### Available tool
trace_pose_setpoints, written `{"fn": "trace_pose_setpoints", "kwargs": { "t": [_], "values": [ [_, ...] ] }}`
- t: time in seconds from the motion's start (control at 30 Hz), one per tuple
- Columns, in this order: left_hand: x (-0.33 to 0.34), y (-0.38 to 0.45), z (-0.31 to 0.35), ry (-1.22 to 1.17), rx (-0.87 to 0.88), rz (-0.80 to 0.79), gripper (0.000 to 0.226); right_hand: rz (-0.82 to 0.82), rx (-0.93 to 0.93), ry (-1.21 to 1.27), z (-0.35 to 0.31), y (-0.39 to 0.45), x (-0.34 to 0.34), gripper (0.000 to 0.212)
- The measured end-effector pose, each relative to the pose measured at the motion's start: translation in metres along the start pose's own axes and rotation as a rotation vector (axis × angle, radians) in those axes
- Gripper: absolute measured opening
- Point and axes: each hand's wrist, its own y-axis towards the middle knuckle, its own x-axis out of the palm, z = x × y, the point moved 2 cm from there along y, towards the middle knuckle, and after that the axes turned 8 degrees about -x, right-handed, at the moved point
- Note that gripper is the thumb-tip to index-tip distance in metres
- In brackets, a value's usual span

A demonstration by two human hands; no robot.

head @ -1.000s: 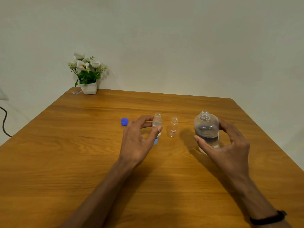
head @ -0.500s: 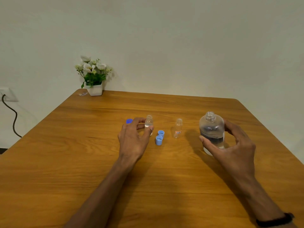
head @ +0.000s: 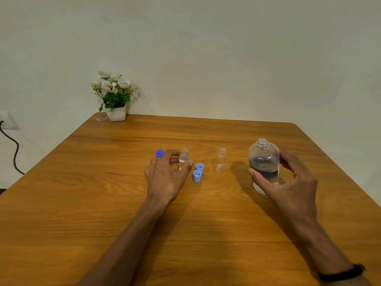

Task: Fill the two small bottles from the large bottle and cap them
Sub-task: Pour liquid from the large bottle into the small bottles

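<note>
The left hand (head: 165,174) curls around a small clear plastic bottle (head: 184,158), thumb on its near right side and fingers wrapped behind its left, gripping it where it stands upright on the wooden table (head: 82,203). That bottle is uncapped and looks partly filled with clear liquid. Just behind the knuckles of this hand sits a dark blue screw cap (head: 159,153), partly hidden by the fingers. To the right of the thumb tip lie two light blue plastic caps: the nearer cap (head: 197,175) and the farther cap (head: 199,167), both with their open sides up, touching or almost touching each other.

The right hand (head: 288,182) holds the large clear round-shouldered bottle (head: 264,162), thumb across its near side and fingers closed around the far right side. The bottle stands upright with its threaded neck open; clear liquid fills roughly its lower half. Whether its base rests on the table or is slightly lifted cannot be told. A dark band (head: 342,273) circles the right wrist.

Between the two hands, apart from both, a second small clear bottle (head: 221,161) stands upright and uncapped, with a small red-edged label low on its side; it looks empty.

At the far left corner of the table a white square pot of white flowers (head: 115,98) stands against the pale wall, with a small scrap (head: 101,119) beside it. A dark cable (head: 14,151) hangs from a wall socket at the left edge.
</note>
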Motion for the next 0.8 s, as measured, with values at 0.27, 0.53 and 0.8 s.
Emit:
{"fn": "trace_pose_setpoints", "kwargs": {
  "t": [0.27, 0.53, 0.8],
  "values": [
    [-0.017, -0.024, 0.027, -0.018, 0.277, 0.158, 0.053, 0.007, -0.003, 0.007, -0.001, 0.000, 0.000, 0.084],
    [0.017, -0.044, 0.055, -0.022, 0.240, -0.080, 0.045, 0.034, 0.007, -0.018, 0.002, 0.000, -0.002, 0.083],
    [0.046, -0.024, 0.065, 0.091, 0.235, -0.035, 0.061, 0.047, -0.031, -0.047, 0.003, -0.001, -0.002, 0.084]
  ]
}}
